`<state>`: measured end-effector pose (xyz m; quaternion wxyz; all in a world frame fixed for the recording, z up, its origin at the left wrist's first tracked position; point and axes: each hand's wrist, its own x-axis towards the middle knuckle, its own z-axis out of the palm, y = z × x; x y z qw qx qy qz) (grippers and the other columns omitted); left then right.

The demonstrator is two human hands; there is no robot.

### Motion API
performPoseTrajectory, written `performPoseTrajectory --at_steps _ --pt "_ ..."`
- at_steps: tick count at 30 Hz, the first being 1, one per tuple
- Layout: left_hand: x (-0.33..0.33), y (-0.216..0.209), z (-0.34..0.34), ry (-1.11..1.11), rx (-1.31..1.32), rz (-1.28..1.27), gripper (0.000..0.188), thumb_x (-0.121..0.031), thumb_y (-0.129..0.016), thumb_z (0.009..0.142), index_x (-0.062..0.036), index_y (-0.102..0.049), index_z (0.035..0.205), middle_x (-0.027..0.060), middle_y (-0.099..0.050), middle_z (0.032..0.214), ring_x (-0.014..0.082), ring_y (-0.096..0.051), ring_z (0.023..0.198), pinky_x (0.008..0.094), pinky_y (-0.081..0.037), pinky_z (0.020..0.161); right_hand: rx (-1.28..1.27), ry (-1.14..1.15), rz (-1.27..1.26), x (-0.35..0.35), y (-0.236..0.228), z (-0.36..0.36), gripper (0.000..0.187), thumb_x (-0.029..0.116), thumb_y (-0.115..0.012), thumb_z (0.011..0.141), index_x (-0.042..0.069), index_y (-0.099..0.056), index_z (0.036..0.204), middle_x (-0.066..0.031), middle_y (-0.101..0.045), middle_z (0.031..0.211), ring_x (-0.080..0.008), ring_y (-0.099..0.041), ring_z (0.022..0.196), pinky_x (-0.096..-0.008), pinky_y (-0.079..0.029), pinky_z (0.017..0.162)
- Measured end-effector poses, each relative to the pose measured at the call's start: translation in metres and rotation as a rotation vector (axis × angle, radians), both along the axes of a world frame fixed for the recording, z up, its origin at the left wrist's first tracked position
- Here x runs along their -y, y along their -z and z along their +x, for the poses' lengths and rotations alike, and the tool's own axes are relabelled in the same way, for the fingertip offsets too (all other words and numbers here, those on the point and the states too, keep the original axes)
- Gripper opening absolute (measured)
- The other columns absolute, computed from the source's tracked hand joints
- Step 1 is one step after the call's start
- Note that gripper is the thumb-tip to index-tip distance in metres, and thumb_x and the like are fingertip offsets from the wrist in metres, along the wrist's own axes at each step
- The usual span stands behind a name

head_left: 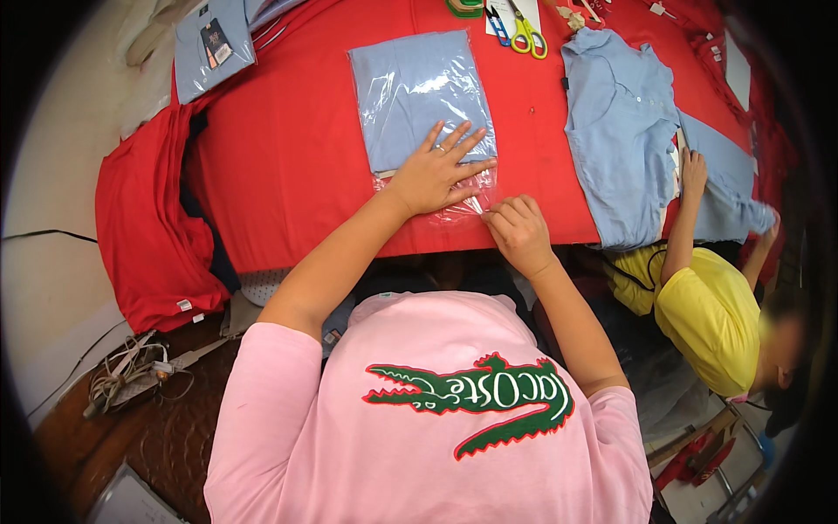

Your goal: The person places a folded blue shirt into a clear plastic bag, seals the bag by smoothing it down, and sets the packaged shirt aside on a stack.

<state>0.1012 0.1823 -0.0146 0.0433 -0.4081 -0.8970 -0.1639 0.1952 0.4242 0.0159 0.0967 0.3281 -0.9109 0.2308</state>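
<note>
A folded light-blue garment (417, 96) lies flat in a clear plastic bag (476, 188) on the red-covered table. My left hand (439, 173) rests on the bag's near end, fingers spread and pointing away to the right, a ring on one of them. At the bag's near right corner, my right hand (518, 229) has its fingers closed in a pinch on the edge of the plastic. The near end of the bag extends past the garment toward me.
Yellow-handled scissors (528, 37) and blue thread snips (497, 26) lie at the far side. On the right, a co-worker in yellow (711, 319) handles a light-blue shirt (620, 131). Red garments (157, 227) hang over the table's left end; cables (131, 371) lie below.
</note>
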Motion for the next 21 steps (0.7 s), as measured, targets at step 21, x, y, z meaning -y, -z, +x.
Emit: performPoseTrajectory --at_steps 21 --pt "0.006 -0.004 0.007 0.179 0.073 -0.042 0.049 -0.043 -0.061 0.107 -0.0392 -0.062 0.156 0.0052 -0.027 0.182 0.0297 -0.024 0.168 0.0615 -0.014 0.136 -0.119 -0.034 0.060 -0.021 -0.005 0.011 0.018 0.012 -0.073 0.087 0.005 -0.076 0.104 -0.0078 -0.072 0.112 -0.0267 -0.068 0.108 -0.0448 -0.054 0.096"
